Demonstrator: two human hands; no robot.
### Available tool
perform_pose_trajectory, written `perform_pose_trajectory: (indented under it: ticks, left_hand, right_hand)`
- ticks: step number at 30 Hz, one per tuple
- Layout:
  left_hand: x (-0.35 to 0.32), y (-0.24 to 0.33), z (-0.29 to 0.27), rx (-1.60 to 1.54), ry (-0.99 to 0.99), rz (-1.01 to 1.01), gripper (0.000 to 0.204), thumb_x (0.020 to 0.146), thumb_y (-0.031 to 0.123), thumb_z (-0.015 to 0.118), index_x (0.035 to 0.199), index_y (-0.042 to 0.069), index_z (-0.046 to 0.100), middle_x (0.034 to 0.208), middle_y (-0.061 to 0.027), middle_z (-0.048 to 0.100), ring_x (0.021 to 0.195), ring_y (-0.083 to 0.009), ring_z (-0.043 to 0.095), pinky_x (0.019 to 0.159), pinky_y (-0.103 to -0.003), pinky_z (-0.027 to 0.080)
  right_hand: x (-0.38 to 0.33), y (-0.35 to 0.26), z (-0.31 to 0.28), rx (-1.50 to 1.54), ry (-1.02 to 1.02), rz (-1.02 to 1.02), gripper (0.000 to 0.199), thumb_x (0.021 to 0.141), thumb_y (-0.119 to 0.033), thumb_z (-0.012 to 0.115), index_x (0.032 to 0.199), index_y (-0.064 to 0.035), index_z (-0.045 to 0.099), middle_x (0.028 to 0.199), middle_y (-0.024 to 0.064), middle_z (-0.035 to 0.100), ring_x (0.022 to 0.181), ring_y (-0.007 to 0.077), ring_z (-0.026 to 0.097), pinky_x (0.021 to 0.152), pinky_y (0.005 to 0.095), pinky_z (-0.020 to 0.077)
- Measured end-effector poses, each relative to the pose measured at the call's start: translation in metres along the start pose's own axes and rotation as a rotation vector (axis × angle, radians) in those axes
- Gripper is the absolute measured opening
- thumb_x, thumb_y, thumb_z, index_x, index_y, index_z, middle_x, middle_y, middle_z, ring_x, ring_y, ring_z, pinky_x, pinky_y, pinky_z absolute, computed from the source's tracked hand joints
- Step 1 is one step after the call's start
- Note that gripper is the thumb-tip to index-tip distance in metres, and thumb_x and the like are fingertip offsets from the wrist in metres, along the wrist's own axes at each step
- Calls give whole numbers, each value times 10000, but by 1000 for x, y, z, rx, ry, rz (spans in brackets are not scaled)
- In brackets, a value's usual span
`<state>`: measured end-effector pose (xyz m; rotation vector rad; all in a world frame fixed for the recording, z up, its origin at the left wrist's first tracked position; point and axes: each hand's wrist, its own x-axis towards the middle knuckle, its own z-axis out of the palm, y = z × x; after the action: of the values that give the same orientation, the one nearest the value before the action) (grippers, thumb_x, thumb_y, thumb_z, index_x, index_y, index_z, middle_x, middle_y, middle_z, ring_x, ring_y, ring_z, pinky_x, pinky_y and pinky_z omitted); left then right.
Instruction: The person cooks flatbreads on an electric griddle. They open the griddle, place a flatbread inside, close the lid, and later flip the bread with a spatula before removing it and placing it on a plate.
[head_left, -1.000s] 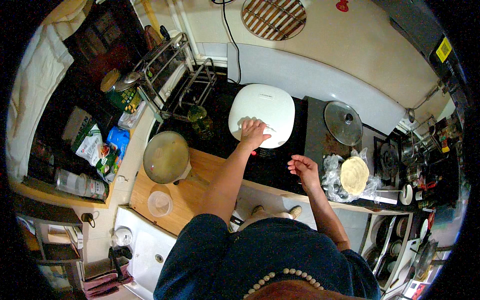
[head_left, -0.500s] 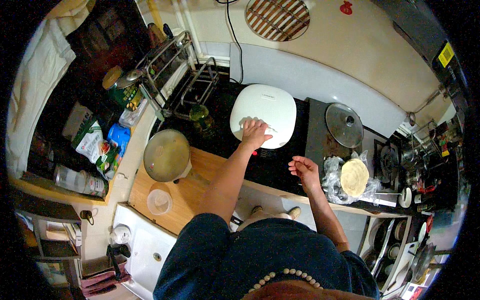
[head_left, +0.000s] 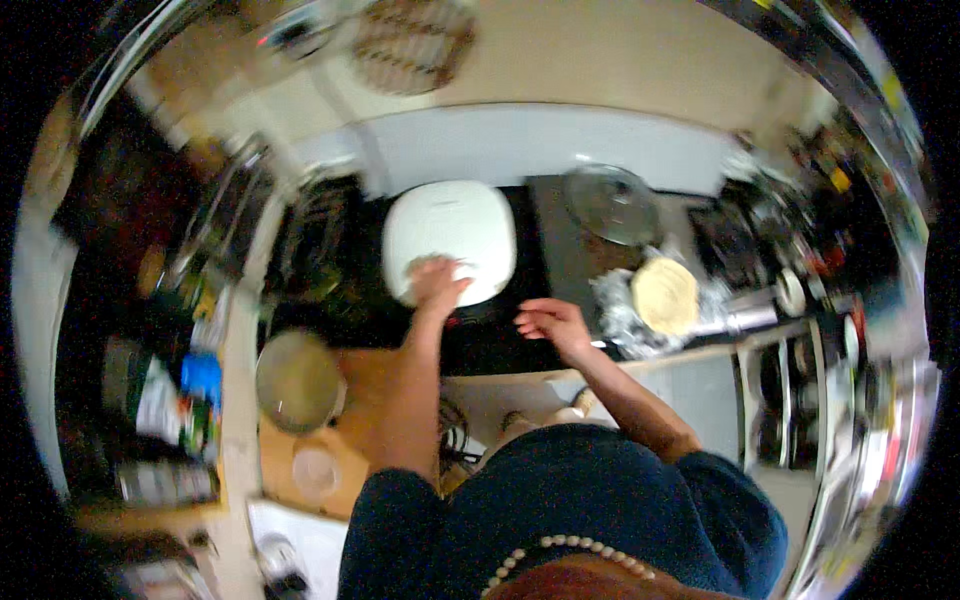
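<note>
hands, two: the left hand (head_left: pixel 437 283) rests palm down, fingers laid out flat, on the front part of one white cooker (head_left: pixel 455 225), though blur hides the gaps between fingers; the right hand (head_left: pixel 555 325) hangs half open, fingers loosely bent, just to the right of the cooker and near the front of the dark counter (head_left: pixel 485 352). the cooker, rounded and square, stands toward the back, near the pale splashback (head_left: pixel 480 135). right side: one glass lid (head_left: pixel 612 203) on one grey board (head_left: pixel 560 240); one pale round of dough (head_left: pixel 665 296) with crumpled wrap (head_left: pixel 618 318) around it. left side: one round pot (head_left: pixel 300 382) and one small tub (head_left: pixel 316 471) at the wooden board (head_left: pixel 280 455). edges and room: the light front edge (head_left: pixel 510 377) passes beneath the right forearm; a dark strip of counter separates cooker from grey board, leaving the right hand space sideways; the left forearm crosses the wooden board's right part.
</note>
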<state>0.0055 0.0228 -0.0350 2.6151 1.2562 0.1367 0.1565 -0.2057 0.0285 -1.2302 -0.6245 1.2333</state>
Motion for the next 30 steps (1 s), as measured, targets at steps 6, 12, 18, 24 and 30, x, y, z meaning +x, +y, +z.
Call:
perform_pose_trajectory:
  ticks: [6,12,18,24,30]
  left_hand:
    - [-8,-2,-11,38,72,98,514,782,411,650,1173,93,549,1235,-141,518,1182,-342,422,1031,-467,263]
    - [-7,13,-34,143,-22,77,496,782,403,651,1181,132,535,1233,-105,517,1163,-350,430,996,-492,300]
    - [5,-5,-17,96,31,201,459,786,378,639,1107,65,542,1080,-146,575,988,-370,524,884,-484,391]
    - [4,-27,7,359,338,335,419,826,388,603,1094,70,553,1079,-121,588,985,-328,546,892,-465,379]
    - [2,-14,1,348,214,267,447,866,360,563,1181,46,513,1145,-137,559,1059,-343,504,945,-475,352]
  right_hand:
    - [1,3,0,4,-19,-3,208,892,-68,526,1079,0,584,910,101,661,779,149,641,676,261,533]
    - [-2,-4,-2,17,9,-73,195,884,-55,523,1054,22,580,878,97,652,764,152,637,654,261,531]
    - [-2,-2,-6,50,37,-73,184,872,-47,521,1031,25,576,849,85,646,714,145,629,624,259,528]
    - [3,2,-4,92,48,-115,166,854,-59,542,1001,8,579,847,78,647,704,130,624,611,263,521]
    - [3,3,-7,88,79,-115,149,844,-41,531,976,4,585,817,79,634,687,143,619,592,276,519]
